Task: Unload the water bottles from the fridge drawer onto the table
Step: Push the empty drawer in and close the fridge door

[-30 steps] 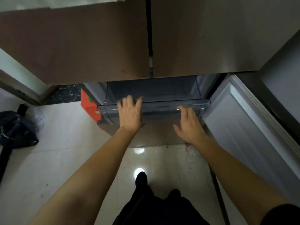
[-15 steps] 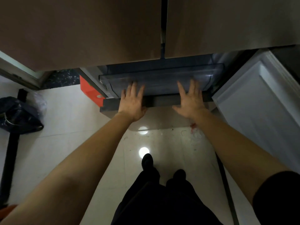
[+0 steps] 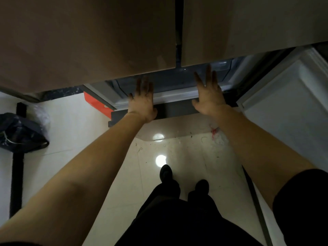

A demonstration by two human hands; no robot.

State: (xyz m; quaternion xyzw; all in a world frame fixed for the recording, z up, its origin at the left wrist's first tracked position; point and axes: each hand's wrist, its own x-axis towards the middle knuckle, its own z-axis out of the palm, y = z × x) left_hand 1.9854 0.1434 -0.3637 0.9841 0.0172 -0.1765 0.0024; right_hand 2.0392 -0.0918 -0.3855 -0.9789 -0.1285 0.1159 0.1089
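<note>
1. Head view looks down at two bare arms that reach to the bottom of a fridge.
2. The fridge drawer [image 3: 168, 82] sits low in the fridge, tucked far back under the two brown doors [image 3: 88, 41].
3. The drawer looks grey-blue and see-through, like thin plastic.
4. Only a narrow strip of it shows, because the brown doors hide the rest.
5. It is dark inside, so I cannot tell what lies in it.
6. A pale strip [image 3: 170, 95] runs along in front of the drawer, and a dark grey bar [image 3: 177, 110] sits just below that.
7. The left hand [image 3: 142, 102] is flat, with straight fingers that point into the fridge. Its palm is over the dark bar and its fingers reach over the pale strip to the drawer. It holds nothing.
8. The right hand [image 3: 208, 96] is flat too, with its fingers straight and spread a little. It lies over the same strip and holds nothing.
9. The two hands are side by side, well apart.
10. A white fridge door [image 3: 287, 103] stands open on the right.
11. A red-orange piece [image 3: 94, 102] sticks out at the left of the drawer.
12. A black bag [image 3: 19, 134] lies on the shiny pale floor [image 3: 79, 130] far to the left.
13. Two dark shoes [image 3: 166, 172] stand on the floor below the hands.
</note>
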